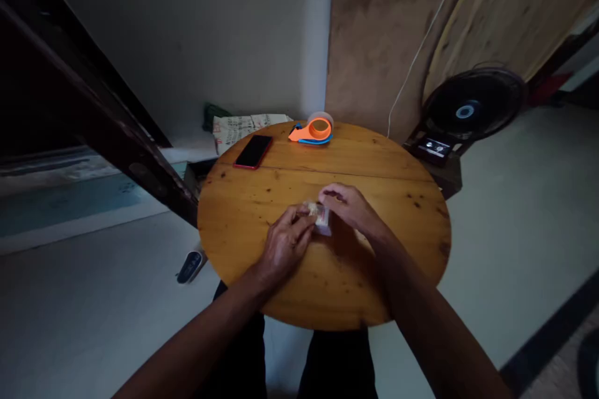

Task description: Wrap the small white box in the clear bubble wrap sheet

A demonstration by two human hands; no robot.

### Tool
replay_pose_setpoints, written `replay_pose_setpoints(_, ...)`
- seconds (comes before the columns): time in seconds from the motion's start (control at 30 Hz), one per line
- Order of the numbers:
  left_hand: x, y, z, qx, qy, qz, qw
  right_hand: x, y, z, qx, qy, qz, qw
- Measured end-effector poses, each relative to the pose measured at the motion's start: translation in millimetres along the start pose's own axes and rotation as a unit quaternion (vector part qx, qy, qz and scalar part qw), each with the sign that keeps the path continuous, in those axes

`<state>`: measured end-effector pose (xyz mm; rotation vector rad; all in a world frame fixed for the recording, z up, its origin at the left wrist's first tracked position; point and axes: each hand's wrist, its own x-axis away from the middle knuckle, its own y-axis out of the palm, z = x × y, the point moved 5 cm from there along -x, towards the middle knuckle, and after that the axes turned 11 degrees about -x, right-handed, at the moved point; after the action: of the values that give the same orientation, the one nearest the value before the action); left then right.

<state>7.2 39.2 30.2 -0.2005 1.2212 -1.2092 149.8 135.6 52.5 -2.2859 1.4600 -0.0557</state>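
Note:
A small whitish box (322,222) with faint reddish print sits on the round wooden table (299,287), between my two hands. My left hand (289,238) is closed against its left side, with fingertips on its top. At its far right corner, my right hand (349,204) has its fingers curled together. The right fingertips are partly hidden, so whether they pinch part of the box or something thin is unclear. Beyond my hands lies an orange and blue tape dispenser (312,131) with a roll of tape. A phone with a red edge (253,152) lies to its left, dark screen up.
Behind the table, a printed white sack (248,127) rests by the wall. A black fan (463,111) stands at the right, with a white cord (423,43) hanging nearby. On the floor at the left is a dark-and-white shoe or slipper (190,267). My legs are under the near edge.

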Motion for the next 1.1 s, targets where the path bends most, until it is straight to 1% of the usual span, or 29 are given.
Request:
replay_pose_setpoints(0.07, -0.5, -0.6, 1.1, -0.003, 0.005, -0.001, 1.000, 0.5, 9.1, 1.1, -0.011, 0.020, -0.035, 0.999)
replay_pose_setpoints(0.13, -1.0, -1.2, 2.0, -0.007, 0.009, 0.000, 1.000, 1.3, 13.4, 0.2, -0.011, 0.030, -0.053, 0.998)
replay_pose_setpoints(0.37, -1.6, -2.3, 3.2, -0.003, 0.008, 0.003, 1.000, 0.5, 11.0, 3.5, -0.073, 0.024, -0.065, 0.995)
replay_pose_setpoints(0.53, -2.2, -2.5, 4.0, 0.009, 0.006, -0.006, 1.000, 1.0, 17.9, 5.3, -0.072, 0.034, -0.086, 0.993)
replay_pose_setpoints(0.63, -2.3, -3.0, 4.5, 0.006, 0.012, -0.003, 1.000, 2.1, 20.4, 3.4, -0.099, 0.040, -0.092, 0.990)
replay_pose_setpoints(0.7, -1.9, -3.0, 4.4, 0.002, 0.014, -0.002, 1.000, 2.5, 16.2, 1.8, -0.139, 0.040, -0.076, 0.987)
replay_pose_setpoints(0.77, -1.3, -2.4, 4.0, -0.001, 0.014, -0.008, 1.000, 2.7, 6.7, 0.2, -0.166, 0.035, -0.045, 0.984)
replay_pose_setpoints(0.87, -0.9, -2.7, 3.6, -0.008, 0.009, -0.007, 1.000, 3.5, -8.2, -1.5, -0.152, 0.028, -0.015, 0.988)
replay_pose_setpoints(0.97, -1.8, -4.4, 4.0, -0.009, 0.002, -0.002, 1.000, 4.7, -14.1, -2.3, -0.128, 0.034, -0.023, 0.991)
replay_pose_setpoints(1.1, -3.4, -5.6, 5.1, -0.004, -0.002, -0.005, 1.000, 5.2, -13.0, -3.9, -0.122, 0.031, -0.038, 0.991)
